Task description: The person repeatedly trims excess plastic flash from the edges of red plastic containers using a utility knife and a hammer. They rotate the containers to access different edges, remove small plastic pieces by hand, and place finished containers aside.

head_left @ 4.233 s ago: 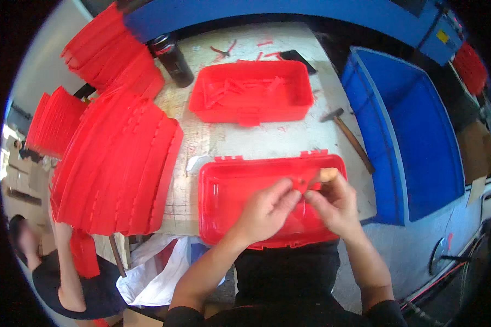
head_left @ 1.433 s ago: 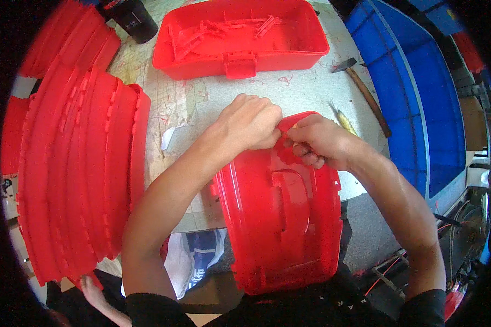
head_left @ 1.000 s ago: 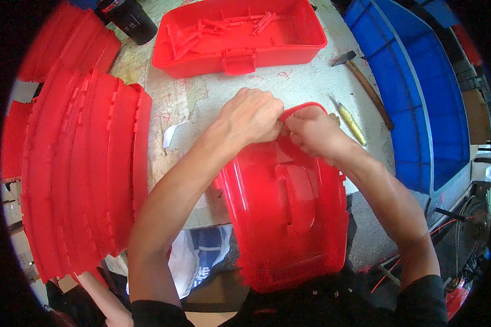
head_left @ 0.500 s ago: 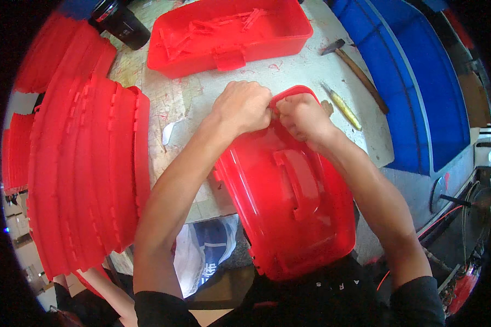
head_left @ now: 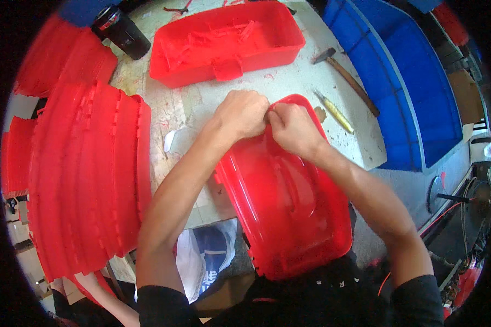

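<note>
A shiny red plastic lid [head_left: 256, 212] with a raised handle [head_left: 295, 188] lies lengthwise in front of me, its near end against my body. Both fists meet at its far end. My left hand [head_left: 241, 113] is closed over the far left corner, knuckles upward. Close beside it, my right hand [head_left: 294, 129] is closed too, thumb and fingers pinched together. Whatever is between the fingers is hidden or too small to name. Beyond the hands, an open red box [head_left: 229, 69] with a front latch tab holds several loose red strips.
Tall stacks of red lids [head_left: 87, 180] stand at the left. A black tumbler [head_left: 123, 34] is at the back left. At right lie a hammer [head_left: 352, 84] and a yellow-handled knife [head_left: 337, 113], beside blue bins [head_left: 390, 92]. Another person's arm [head_left: 106, 300] shows at lower left.
The whole view has shifted slightly. My right hand has turned a little and its fingers look more tightly curled, close against the left. The lid stays in place beneath them.
</note>
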A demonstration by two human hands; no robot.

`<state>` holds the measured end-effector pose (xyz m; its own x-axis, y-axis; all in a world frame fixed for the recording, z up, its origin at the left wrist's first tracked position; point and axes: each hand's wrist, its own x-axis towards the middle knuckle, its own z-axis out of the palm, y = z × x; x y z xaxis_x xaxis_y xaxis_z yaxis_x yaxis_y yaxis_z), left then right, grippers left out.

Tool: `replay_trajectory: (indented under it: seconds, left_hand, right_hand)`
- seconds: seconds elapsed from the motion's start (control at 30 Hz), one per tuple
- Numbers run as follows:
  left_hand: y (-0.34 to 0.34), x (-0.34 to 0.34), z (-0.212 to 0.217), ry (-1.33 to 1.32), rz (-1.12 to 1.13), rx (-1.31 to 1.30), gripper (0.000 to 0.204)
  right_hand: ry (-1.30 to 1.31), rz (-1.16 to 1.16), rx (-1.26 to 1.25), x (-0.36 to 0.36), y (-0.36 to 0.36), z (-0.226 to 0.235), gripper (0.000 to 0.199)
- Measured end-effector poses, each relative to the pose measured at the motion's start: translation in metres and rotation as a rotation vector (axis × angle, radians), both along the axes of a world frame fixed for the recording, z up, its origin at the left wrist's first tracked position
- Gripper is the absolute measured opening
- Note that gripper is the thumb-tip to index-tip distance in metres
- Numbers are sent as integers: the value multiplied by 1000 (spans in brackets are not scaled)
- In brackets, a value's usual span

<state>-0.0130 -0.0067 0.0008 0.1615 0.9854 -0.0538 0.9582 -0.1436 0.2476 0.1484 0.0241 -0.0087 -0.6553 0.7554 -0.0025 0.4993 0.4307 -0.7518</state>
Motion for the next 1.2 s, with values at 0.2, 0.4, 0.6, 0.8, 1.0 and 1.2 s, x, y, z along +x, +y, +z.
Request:
replay_trajectory:
  seconds: [0.2,0.4,0.6,0.8,1.0,1.2]
  left_hand:
    - [3,-4,-5,13,16,-54,14]
    - [3,-4,-5,18,15,-59,14]
    - [2,-4,-4,14,16,-63,12]
    - [1,-5,-6,-24,10,-91,13]
    - [6,-8,-7,-37,26,-95,13]
    - [-4,-6,-1,-152,65,-167,38]
  right_hand:
    - [294,-221,-474,-2,-7,-7,30]
    - [625,-325,-1142,0,-6,-9,25]
    - [784,-385,-1359,-4,-16,-18,21]
    - [675,-370,-1137,-10,-20,-24,23]
    - [-228,30,285,-9,-14,-21,15]
    - [-326,229,545,5,-7,-23,14]
